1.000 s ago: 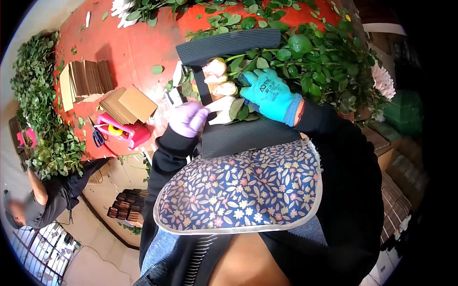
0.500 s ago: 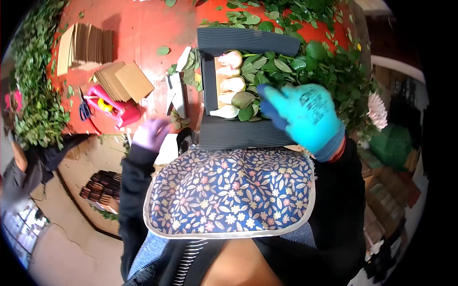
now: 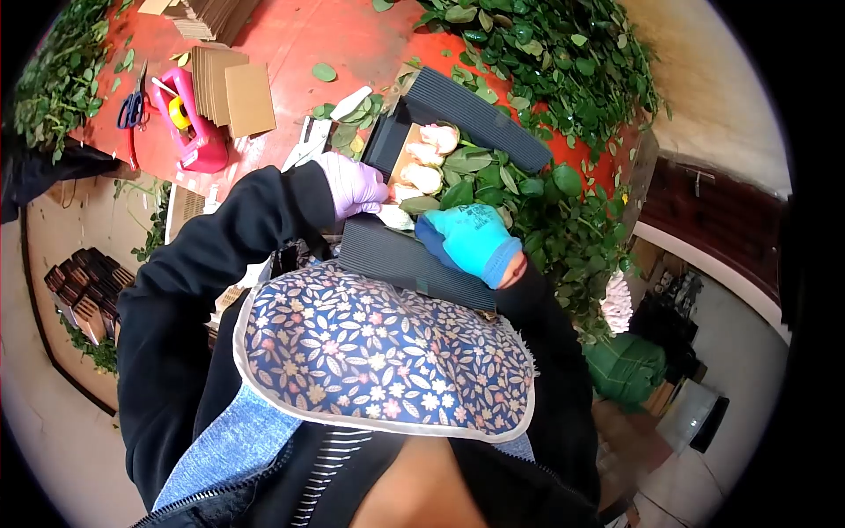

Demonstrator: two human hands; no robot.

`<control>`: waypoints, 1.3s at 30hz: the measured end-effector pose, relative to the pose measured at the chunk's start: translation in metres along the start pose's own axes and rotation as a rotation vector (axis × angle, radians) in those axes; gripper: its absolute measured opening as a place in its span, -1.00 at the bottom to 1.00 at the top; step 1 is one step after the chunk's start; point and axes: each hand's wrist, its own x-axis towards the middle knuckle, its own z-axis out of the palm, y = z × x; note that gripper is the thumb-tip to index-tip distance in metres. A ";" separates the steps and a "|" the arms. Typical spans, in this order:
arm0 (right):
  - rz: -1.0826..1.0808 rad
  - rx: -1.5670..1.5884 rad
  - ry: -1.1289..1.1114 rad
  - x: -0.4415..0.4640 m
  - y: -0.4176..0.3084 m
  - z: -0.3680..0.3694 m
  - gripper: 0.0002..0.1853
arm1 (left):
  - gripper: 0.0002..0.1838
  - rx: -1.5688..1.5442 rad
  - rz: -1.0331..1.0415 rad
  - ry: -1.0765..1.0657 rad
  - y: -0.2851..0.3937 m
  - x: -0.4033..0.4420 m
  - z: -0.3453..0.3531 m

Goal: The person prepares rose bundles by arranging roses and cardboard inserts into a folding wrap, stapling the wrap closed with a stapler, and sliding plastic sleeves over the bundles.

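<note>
Pale pink and cream roses [image 3: 422, 179] lie in a row against a cardboard strip inside a black corrugated holder [image 3: 414, 264], their leafy stems pointing right. My left hand [image 3: 355, 185], in a lilac glove, is closed at the left end of the row, its fingertips at a lower rose head. Beside it is a whiter rose head [image 3: 396, 217]. My right hand [image 3: 471, 239], in a turquoise and dark-blue glove, is curled over the stems just right of that head. Its fingertips are hidden, so what it grips does not show.
On the red table [image 3: 290, 44] are a pink tape dispenser [image 3: 201, 141], scissors [image 3: 134, 107] and stacked cardboard pieces [image 3: 251, 99]. Leafy stems [image 3: 563, 66] pile up at the back right. Pale pink flowers [image 3: 616, 304] hang by the right edge.
My left hand has moved from beside the holder onto the rose heads. My right hand has come down to the lower stems and curled. The view has shifted and the holder appears tilted.
</note>
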 end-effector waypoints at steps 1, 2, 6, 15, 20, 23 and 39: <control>-0.018 0.034 -0.028 0.001 0.008 0.010 -0.77 | -0.85 -0.002 0.000 0.005 0.002 0.000 -0.004; -0.036 0.067 -0.056 0.002 0.012 0.014 -0.76 | -0.87 0.077 -0.010 -0.006 0.005 -0.001 -0.011; -0.009 0.026 -0.084 0.003 0.004 0.006 -0.74 | -0.88 0.144 -0.008 0.083 0.000 -0.019 -0.022; -0.067 0.055 -0.137 0.008 0.013 -0.002 -0.79 | -0.87 0.449 -0.713 -0.383 -0.022 -0.112 -0.045; -0.038 0.058 -0.256 0.012 0.012 -0.008 -0.72 | -0.73 0.053 -0.298 0.007 0.031 -0.064 -0.053; -0.065 0.050 -0.186 0.010 0.013 -0.003 -0.74 | -0.61 -0.172 0.087 0.109 0.023 -0.028 -0.024; 0.084 -0.078 0.029 0.004 -0.001 0.000 -0.86 | -0.72 -0.152 0.031 -0.125 0.022 0.002 -0.011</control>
